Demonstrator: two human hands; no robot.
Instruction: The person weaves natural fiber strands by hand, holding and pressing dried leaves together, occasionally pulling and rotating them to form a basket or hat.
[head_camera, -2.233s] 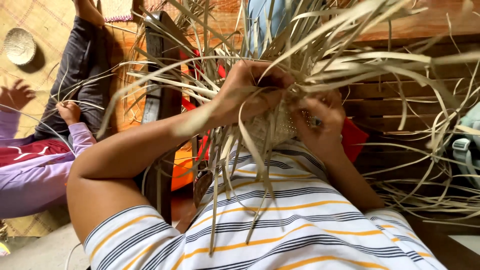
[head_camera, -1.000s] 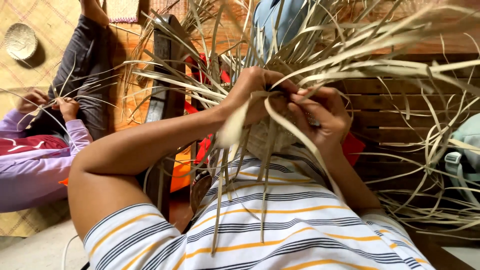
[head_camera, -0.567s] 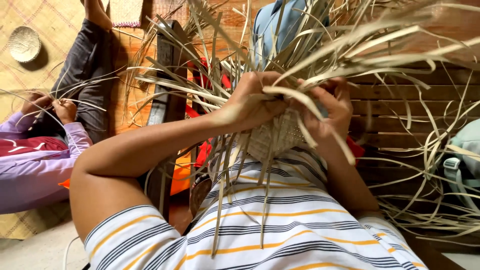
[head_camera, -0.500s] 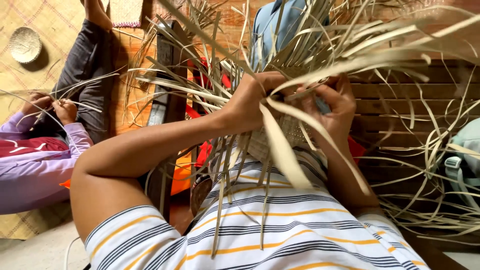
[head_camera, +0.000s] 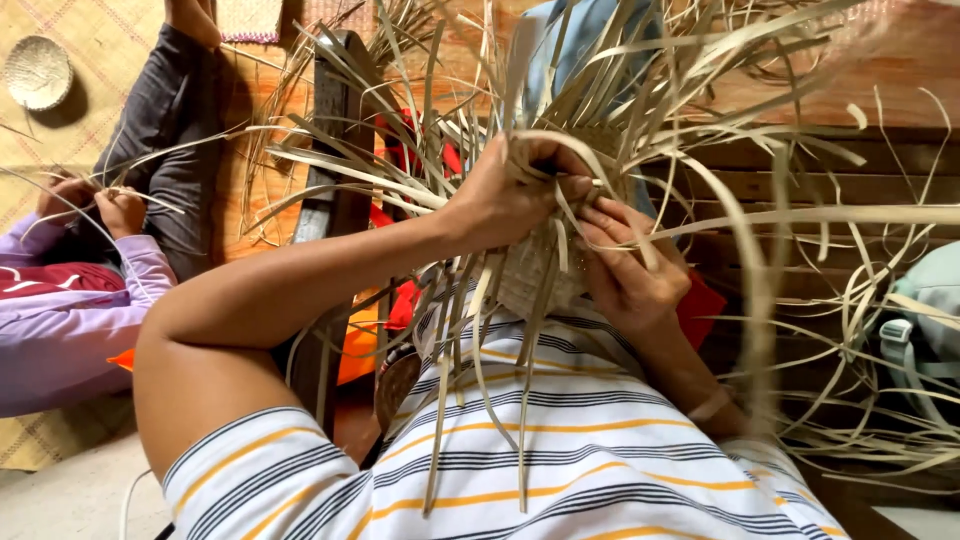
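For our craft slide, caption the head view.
Left hand and right hand grip pale dried leaf strips over a half-woven basket.

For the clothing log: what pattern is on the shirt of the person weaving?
White shirt with thin dark and orange stripes, seen best in the head view.

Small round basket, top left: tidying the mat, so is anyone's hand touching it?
No, the small round basket lies alone on the mat.
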